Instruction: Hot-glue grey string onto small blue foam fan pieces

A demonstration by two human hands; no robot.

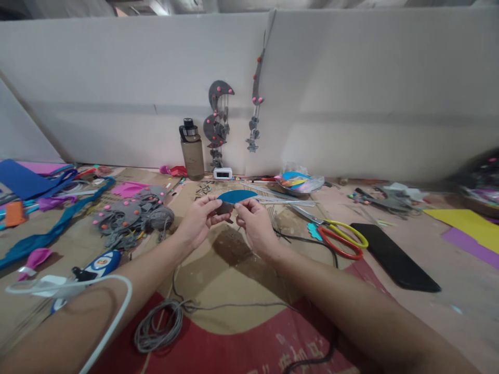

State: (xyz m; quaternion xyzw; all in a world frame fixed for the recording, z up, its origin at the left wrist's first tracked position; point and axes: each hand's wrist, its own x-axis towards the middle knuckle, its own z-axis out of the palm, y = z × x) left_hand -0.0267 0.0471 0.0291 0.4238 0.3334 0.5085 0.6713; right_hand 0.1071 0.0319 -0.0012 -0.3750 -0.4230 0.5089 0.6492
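Both my hands are raised over the middle of the cardboard-covered work surface (pixel 230 270). My left hand (pixel 198 221) and my right hand (pixel 254 223) pinch between their fingertips a small dark grey felt piece (pixel 225 208). A blue oval foam cutout (pixel 236 196) lies just behind my fingers. Whether the hands also touch the blue cutout, I cannot tell.
Scissors with red and yellow handles (pixel 338 235) and a black phone (pixel 393 256) lie to the right. Grey felt scraps with pink dots (pixel 132 215) and a grey yarn ball (pixel 161 217) sit to the left. A coil of grey cord (pixel 158 330) lies near me. A water bottle (pixel 192 149) stands by the wall.
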